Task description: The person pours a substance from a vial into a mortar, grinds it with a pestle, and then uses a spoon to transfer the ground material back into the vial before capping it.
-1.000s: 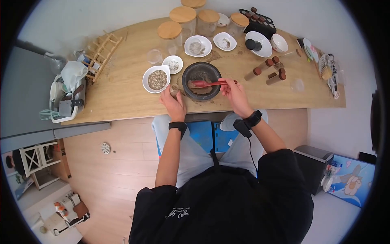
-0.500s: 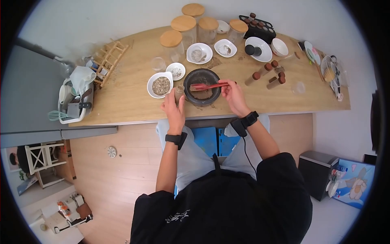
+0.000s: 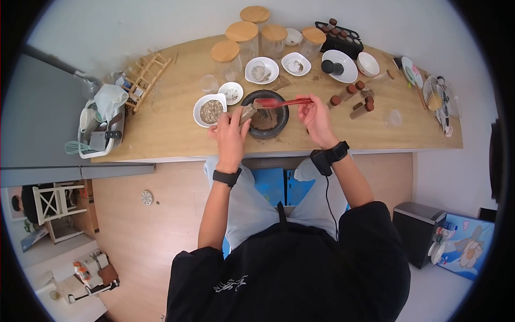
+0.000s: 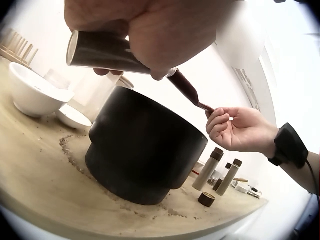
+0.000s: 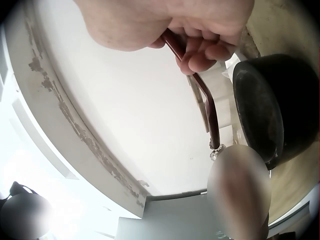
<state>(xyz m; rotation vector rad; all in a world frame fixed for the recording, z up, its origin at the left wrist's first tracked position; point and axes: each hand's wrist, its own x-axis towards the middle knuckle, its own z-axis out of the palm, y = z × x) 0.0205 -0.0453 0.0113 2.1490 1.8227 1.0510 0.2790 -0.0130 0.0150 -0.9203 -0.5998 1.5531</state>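
The left hand (image 3: 230, 140) grips a small glass vial (image 3: 247, 113), tilted at the left rim of the dark mortar (image 3: 272, 131). Between its fingers and thumb, the right hand (image 3: 317, 119) pinches the handle of a red spatula (image 3: 284, 102), whose head meets the vial's mouth above the mortar. Brown powder lies inside the mortar. In the left wrist view the vial (image 4: 107, 51) lies nearly level in the left hand (image 4: 165, 30), above the mortar (image 4: 145, 145). The right wrist view has the spatula tip (image 5: 214, 140) at the vial's mouth; blur covers part of the left hand there.
A white bowl of coarse grains (image 3: 211, 111) stands just left of the mortar, with a smaller white dish (image 3: 231, 93) behind it. Several brown-capped vials (image 3: 361, 110) are at the right. Wooden-lidded jars (image 3: 226, 52) stand behind. Powder is spilled on the table (image 3: 161, 129).
The vial, upright beside the mortar before, has been raised and tilted over its rim. The spatula has lifted out of the mortar, its head now at the vial's mouth.
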